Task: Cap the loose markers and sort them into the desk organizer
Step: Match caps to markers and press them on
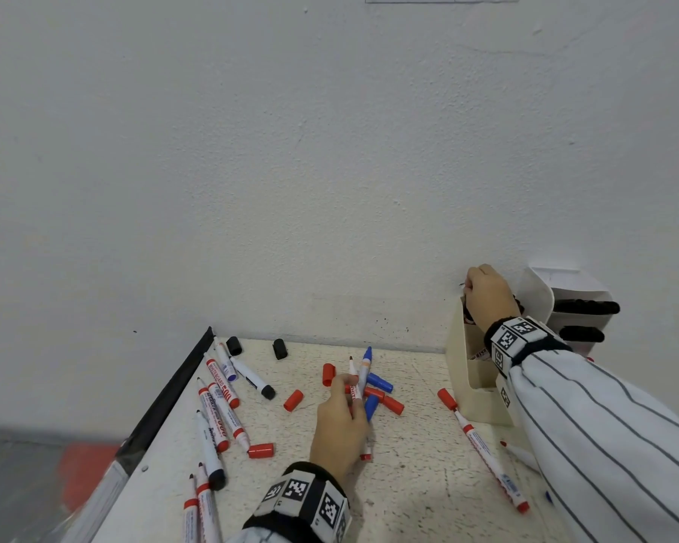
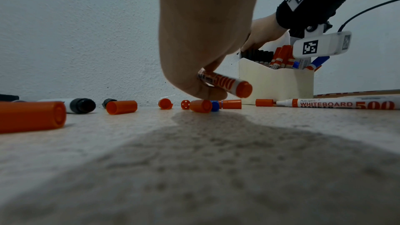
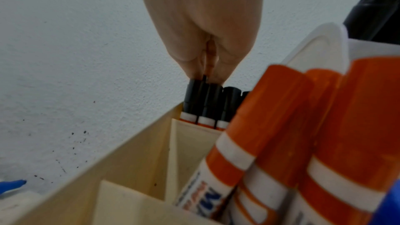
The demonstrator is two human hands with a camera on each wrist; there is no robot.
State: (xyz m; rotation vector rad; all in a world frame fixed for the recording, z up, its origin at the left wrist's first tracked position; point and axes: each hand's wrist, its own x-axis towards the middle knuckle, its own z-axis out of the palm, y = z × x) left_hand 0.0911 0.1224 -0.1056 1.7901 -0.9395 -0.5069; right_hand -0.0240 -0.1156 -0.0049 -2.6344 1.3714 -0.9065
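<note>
Black-capped markers pinched by our right hand enter the organizer; our left hand grips two markers, awaiting caps.

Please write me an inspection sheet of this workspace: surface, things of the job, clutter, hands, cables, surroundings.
Surface: speckled off-white tabletop, black edge at left.
Job's things: cream plastic desk organizer holding capped black, red and blue markers; uncapped white-barrelled markers lying loose; loose red, blue and black caps.
Clutter: nothing seen.
Hands: left hand holds a red marker and a blue marker over the caps; right hand pinches a black-capped marker in the organizer's rear compartment.
Cables: thin black cable behind the right wrist.
Surroundings: white textured wall, dark specks.
</note>
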